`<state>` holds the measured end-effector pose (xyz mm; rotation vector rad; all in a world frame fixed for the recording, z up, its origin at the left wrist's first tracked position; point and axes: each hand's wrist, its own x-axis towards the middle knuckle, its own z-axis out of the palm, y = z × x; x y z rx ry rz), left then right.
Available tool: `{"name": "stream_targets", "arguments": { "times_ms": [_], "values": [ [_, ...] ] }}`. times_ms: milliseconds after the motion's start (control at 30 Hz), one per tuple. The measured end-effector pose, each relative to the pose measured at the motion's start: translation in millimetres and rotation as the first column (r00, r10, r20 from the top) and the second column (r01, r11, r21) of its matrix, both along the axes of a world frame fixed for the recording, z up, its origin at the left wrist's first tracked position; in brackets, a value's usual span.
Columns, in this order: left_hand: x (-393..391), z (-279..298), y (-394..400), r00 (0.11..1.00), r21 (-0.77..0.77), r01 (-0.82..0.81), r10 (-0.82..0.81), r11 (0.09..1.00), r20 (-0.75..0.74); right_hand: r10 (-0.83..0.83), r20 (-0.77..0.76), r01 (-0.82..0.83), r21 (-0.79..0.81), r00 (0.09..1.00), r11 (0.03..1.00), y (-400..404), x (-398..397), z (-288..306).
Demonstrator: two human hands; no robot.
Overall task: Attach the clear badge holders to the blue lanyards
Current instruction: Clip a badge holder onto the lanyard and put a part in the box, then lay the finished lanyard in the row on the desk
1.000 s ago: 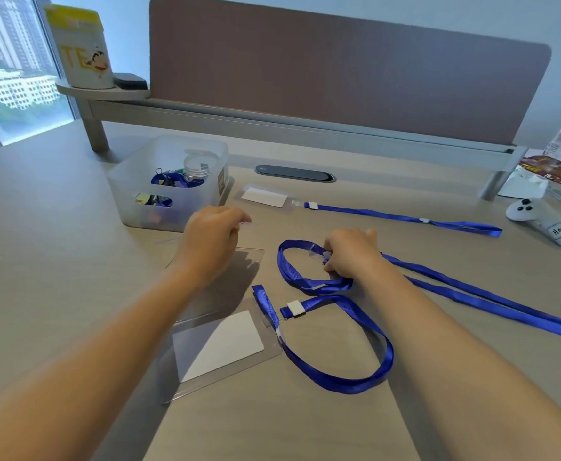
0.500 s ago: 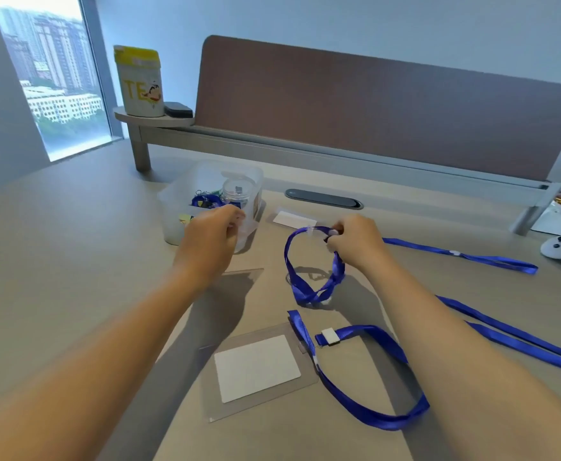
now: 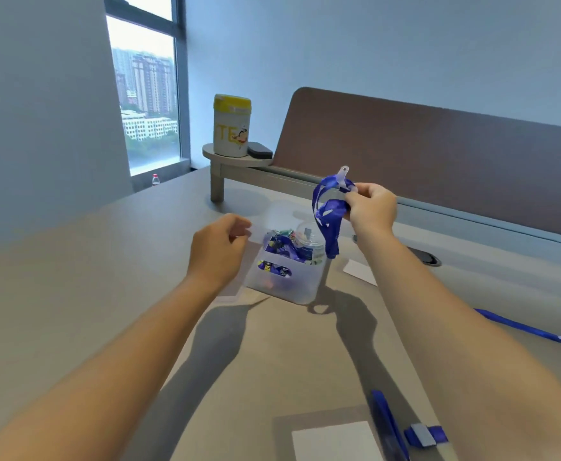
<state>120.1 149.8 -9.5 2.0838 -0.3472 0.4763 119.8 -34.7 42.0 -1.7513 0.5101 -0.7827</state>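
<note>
My right hand (image 3: 372, 207) is raised above the desk and grips a bunched blue lanyard (image 3: 327, 214). The lanyard's clear strap tip (image 3: 342, 173) sticks up past my fingers. My left hand (image 3: 219, 251) is lifted beside the bin and pinches the edge of a clear badge holder (image 3: 254, 233), which is faint and hard to trace. The two hands are apart. A second clear holder with a white card (image 3: 335, 437) lies at the near edge, with another blue lanyard (image 3: 388, 424) running along its right side.
A translucent bin (image 3: 285, 287) of blue lanyards and small items stands just beyond my hands. A third lanyard (image 3: 531, 331) and a white card (image 3: 360, 272) lie to the right. A yellow-lidded tin (image 3: 231, 126) sits on the shelf by the brown divider (image 3: 438, 154).
Both hands have risen off the desk, the right lifting the lanyard end and the left lifting the clear holder. The view has tilted upward.
</note>
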Motion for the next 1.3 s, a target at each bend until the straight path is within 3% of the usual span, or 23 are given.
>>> {"name": "stream_targets", "arguments": {
  "times_ms": [167,333,500,567,633,700,967,1100,1300],
  "values": [
    [15,-7,10,0.999,-0.038,0.019,-0.020,0.999,-0.029,0.017,-0.051,-0.024,-0.141,0.999,0.990,18,26,-25],
    [19,-16,14,0.998,-0.039,0.033,-0.035,0.999,-0.051,0.130,-0.347,-0.269,-0.392,0.929,0.880,27,35,-55],
    [21,-16,15,0.998,-0.045,0.036,-0.038,0.998,-0.049,0.153,-0.202,-0.227,-0.418,0.967,0.880,34,40,-50],
    [20,-16,15,0.998,-0.040,0.037,-0.039,0.999,-0.049,0.117,-0.339,-0.289,-0.517,0.934,0.806,29,43,-51],
    [19,-16,15,0.998,-0.035,0.041,-0.042,0.999,-0.053,0.083,-0.532,-0.428,-0.569,0.843,0.703,24,41,-53],
    [16,-14,13,0.997,-0.027,0.044,-0.045,0.999,-0.056,0.077,-0.599,-0.493,-0.571,0.797,0.657,21,35,-54],
    [-23,-4,-21,0.991,0.006,0.129,-0.130,0.992,0.042,0.048,-0.442,-0.330,-0.590,0.896,0.737,-13,-47,-37],
    [-58,-7,-59,0.964,0.044,0.239,-0.242,0.970,0.106,-0.048,-0.486,-0.282,-0.583,0.873,0.762,-52,-113,-45],
    [-114,-23,-119,0.880,0.270,0.376,-0.433,0.887,0.196,-0.183,-0.557,-0.163,-0.514,0.810,0.842,-108,-205,-69]
  ]
}}
